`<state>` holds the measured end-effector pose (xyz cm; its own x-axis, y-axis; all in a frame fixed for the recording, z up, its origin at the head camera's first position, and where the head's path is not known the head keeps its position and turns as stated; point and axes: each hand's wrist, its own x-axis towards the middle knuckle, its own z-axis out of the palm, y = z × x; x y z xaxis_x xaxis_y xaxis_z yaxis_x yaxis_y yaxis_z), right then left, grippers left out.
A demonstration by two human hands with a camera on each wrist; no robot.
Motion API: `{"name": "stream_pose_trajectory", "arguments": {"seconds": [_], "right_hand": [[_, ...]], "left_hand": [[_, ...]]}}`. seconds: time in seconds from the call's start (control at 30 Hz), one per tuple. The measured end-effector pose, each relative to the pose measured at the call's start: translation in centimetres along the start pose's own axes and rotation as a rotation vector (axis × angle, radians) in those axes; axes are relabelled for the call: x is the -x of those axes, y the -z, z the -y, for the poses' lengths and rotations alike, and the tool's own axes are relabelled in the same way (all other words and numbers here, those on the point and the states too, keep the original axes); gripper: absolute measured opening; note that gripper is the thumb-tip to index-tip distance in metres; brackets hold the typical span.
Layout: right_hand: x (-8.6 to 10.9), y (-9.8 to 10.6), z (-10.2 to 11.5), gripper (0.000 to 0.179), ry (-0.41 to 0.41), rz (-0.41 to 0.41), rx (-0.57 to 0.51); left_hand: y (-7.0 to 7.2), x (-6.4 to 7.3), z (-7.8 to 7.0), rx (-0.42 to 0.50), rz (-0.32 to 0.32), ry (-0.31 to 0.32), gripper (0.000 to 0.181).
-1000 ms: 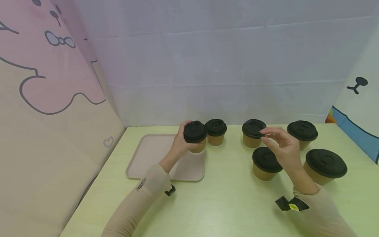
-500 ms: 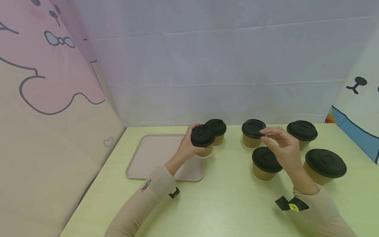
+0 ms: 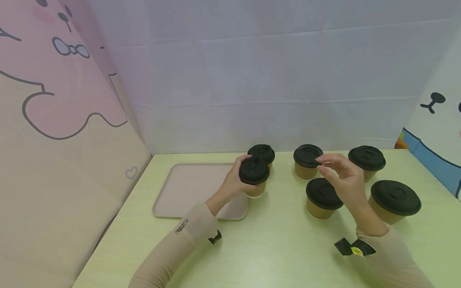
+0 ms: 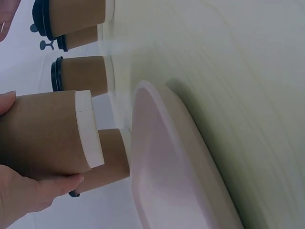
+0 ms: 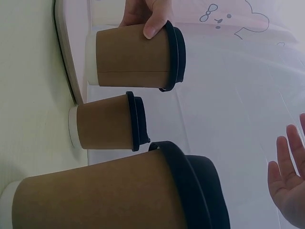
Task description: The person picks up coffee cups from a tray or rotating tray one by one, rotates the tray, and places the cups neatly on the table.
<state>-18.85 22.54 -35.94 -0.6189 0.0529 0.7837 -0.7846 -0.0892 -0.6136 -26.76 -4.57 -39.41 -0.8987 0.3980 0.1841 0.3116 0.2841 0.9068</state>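
Note:
My left hand (image 3: pixel 232 182) grips a brown paper cup (image 3: pixel 256 190) with a black lid, fingers and thumb around its sides. In the left wrist view that cup (image 4: pixel 43 131) is upright and raised above the table, by the right edge of the pinkish tray (image 3: pixel 191 192). Just behind it stands another lidded cup (image 3: pixel 261 151), partly hidden. My right hand (image 3: pixel 343 180) hovers over the lidded cups on the right, fingers loosely bent, thumb apart, holding nothing. Nearest below it is a lidded cup (image 3: pixel 322 196).
Three more lidded cups stand on the right: one at the back (image 3: pixel 307 156), one at the back right (image 3: pixel 366 159) and a wider one (image 3: pixel 395 198) in front. A white cloth wall (image 3: pixel 270 88) closes off the table's rear, with printed panels at both sides.
My left hand has carried its cup rightward and a little toward me, from over the tray to its right edge, now overlapping the cup behind. My right hand has stayed still.

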Motion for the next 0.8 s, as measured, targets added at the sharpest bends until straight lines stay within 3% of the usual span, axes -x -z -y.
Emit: {"name": "stream_pose_trajectory", "arguments": {"seconds": [0.43,0.7,0.8], "right_hand": [[0.0,0.1,0.0,0.024,0.000,0.028,0.013],[0.0,0.1,0.0,0.023,-0.002,0.029,0.020],[0.0,0.1,-0.1,0.022,-0.002,0.031,0.018]], "left_hand": [[-1.0,0.5,0.3,0.020,0.076,0.010,0.094],[-1.0,1.7,-2.4,0.005,0.116,0.011,0.090],[-1.2,1.9,-2.4,-0.012,0.111,-0.009,0.089]]}}
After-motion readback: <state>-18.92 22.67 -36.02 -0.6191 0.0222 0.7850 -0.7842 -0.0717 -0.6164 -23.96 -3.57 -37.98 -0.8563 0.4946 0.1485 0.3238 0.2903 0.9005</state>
